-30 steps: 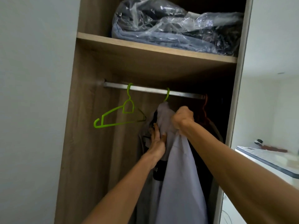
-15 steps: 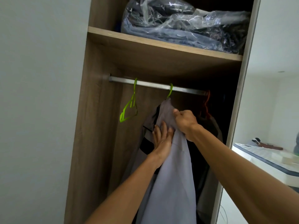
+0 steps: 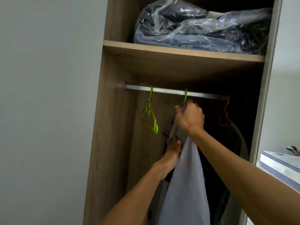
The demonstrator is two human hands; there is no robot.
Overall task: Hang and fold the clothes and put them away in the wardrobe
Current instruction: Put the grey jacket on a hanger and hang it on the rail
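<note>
Along the rail there's open room at the left, between the wardrobe's side wall and the empty green hanger, and again between that hanger and the pale lilac garment. To the right the way is packed with dark hanging clothes up to the frame. Overhead the shelf sits close above the rail, and a bagged bundle fills it.

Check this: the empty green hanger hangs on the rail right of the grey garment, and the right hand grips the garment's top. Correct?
Wrong side: in the head view the empty green hanger hangs on the rail left of the grey garment; the right hand grips its top.
</note>
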